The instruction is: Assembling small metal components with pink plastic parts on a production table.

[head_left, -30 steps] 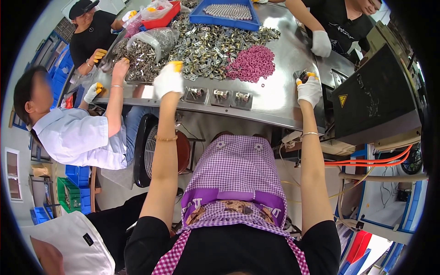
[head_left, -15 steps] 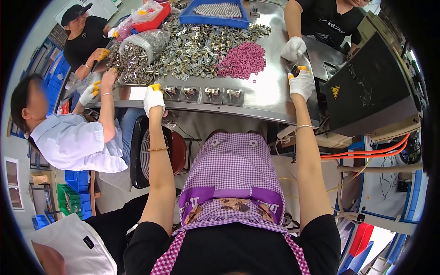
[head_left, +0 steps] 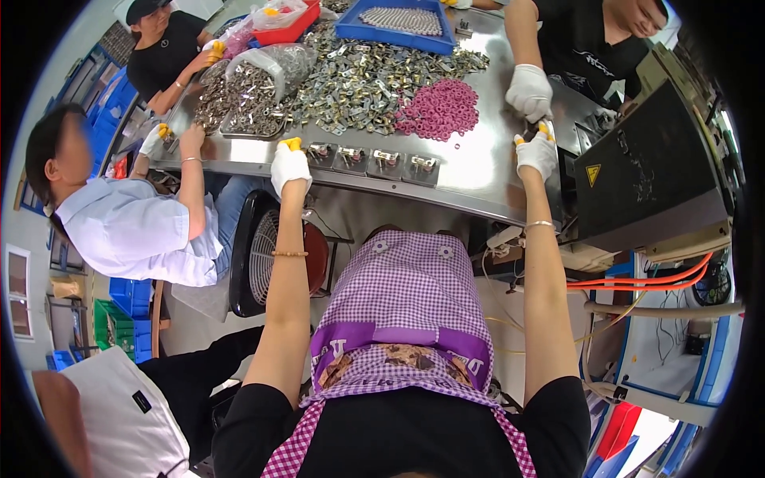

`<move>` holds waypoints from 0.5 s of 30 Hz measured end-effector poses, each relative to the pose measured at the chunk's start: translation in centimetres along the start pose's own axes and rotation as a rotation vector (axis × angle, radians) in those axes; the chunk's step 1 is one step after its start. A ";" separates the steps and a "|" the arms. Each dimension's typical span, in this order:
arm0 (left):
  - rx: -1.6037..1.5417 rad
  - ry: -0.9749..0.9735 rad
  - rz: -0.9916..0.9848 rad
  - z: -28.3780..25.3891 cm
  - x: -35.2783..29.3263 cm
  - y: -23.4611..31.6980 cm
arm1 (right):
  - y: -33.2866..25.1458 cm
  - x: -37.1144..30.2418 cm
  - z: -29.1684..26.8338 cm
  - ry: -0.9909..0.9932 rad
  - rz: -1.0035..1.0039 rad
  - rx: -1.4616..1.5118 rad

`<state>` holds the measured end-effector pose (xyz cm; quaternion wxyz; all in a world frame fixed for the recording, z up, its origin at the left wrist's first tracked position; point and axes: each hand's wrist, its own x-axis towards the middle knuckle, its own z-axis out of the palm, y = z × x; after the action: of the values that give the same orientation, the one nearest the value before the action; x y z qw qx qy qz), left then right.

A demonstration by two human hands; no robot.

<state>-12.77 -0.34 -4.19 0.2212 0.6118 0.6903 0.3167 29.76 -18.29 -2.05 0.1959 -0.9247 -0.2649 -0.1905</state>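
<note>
My left hand, in a white glove with yellow fingertips, is closed at the table's front edge. Its fingertips are bunched beside the leftmost of several dark square blocks topped with small metal parts; anything inside them is hidden. Farther right, my right hand, gloved alike, pinches a small dark block, mostly covered by the fingers. Just beyond it, a co-worker's white-gloved hand reaches down to the same spot; I cannot tell whether it touches the block.
Metal parts and pink rings lie heaped on the metal table. A blue tray stands behind them. A black machine box is at right. Co-workers sit at left; a black chair is beside my left arm.
My view has shifted, so the table sits farther right in the picture. The co-worker's hand is closer to my right hand. My left hand stays by the row of blocks.
</note>
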 end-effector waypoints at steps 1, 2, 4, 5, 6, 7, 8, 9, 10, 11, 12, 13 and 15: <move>0.012 -0.001 0.007 -0.2 -0.4 0.4 | -0.4 -0.6 0.3 0.051 0.011 0.047; 0.021 -0.007 0.017 -0.1 -0.9 1.0 | -0.6 -1.3 0.8 0.052 0.004 0.049; 0.042 -0.025 0.043 0.0 -1.3 1.7 | -0.8 -2.7 1.8 -0.431 -0.049 0.734; 0.045 -0.022 0.035 0.2 -1.2 0.9 | -2.2 -4.1 1.0 -0.490 -0.131 0.744; -0.027 -0.048 0.043 0.8 -0.9 -0.2 | -4.2 -5.4 -0.5 -0.548 -0.209 0.752; -0.101 -0.073 0.056 1.5 -0.6 -1.0 | -5.5 -5.8 -1.4 -0.550 -0.209 0.752; -0.176 -0.097 0.068 2.1 -0.3 -1.8 | -6.6 -6.1 -2.3 -0.541 -0.276 0.610; -0.254 -0.127 0.083 2.5 -0.1 -2.0 | -7.0 -6.1 -2.7 -0.525 -0.338 0.463; -0.257 -0.137 0.088 2.4 -0.2 -1.5 | -6.8 -6.0 -2.6 -0.522 -0.330 0.457; -0.220 -0.116 0.102 2.1 -0.3 -1.0 | -6.6 -6.0 -2.5 -0.471 -0.388 0.387; -0.183 -0.095 0.116 1.5 -0.5 -0.3 | -6.4 -6.0 -2.2 -0.421 -0.445 0.317; -0.146 -0.074 0.131 0.8 -0.7 0.6 | -6.1 -6.0 -2.0 -0.371 -0.501 0.246; -0.110 -0.055 0.144 0.0 -1.0 1.8 | -5.5 -6.1 -2.1 -0.322 -0.557 0.171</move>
<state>-11.35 -1.25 -3.01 0.2500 0.6550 0.6198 0.3525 21.40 -17.50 -1.62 0.1689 -0.8153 -0.5501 -0.0651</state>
